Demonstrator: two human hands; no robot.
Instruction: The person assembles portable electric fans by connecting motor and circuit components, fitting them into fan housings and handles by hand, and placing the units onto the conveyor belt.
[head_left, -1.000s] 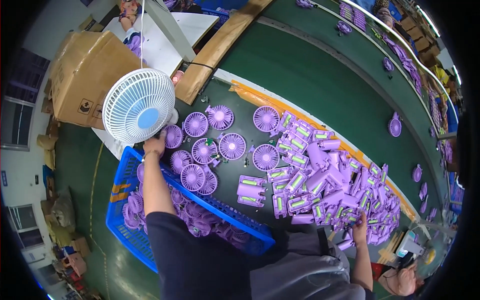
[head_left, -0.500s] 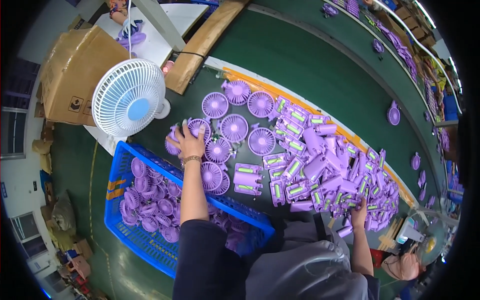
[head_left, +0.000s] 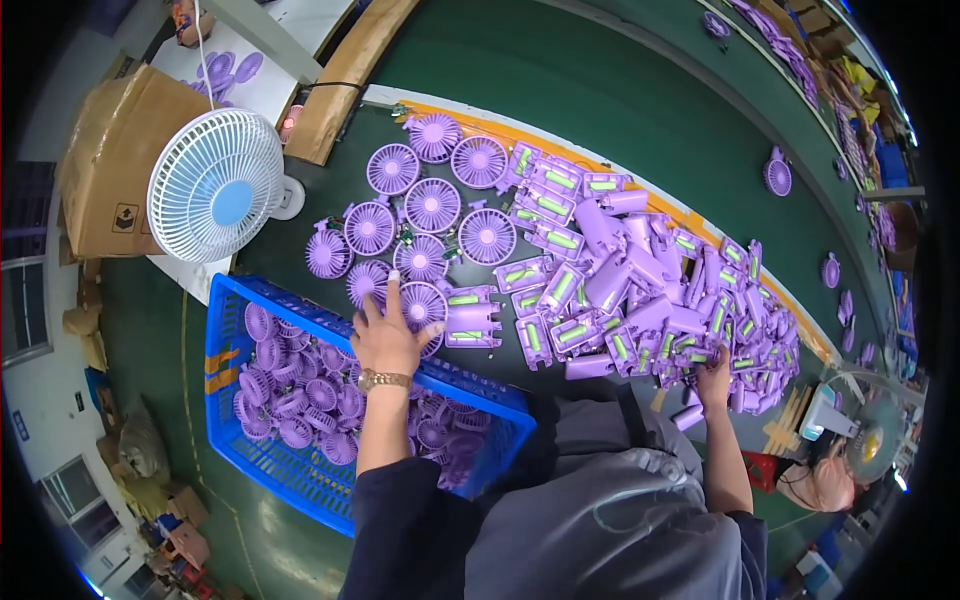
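The left hand [head_left: 385, 335] lies flat with fingers spread and released, fingertips touching a purple fan head [head_left: 420, 305] at the near edge of the dark surface [head_left: 300, 235], just above the rim of the blue crate [head_left: 225, 345] of fan grilles. The right hand [head_left: 714, 378] reaches into the pile of purple fan bodies [head_left: 640, 290]; whether its fingers grasp one I cannot tell. A white desk fan [head_left: 215, 186] stands at left.
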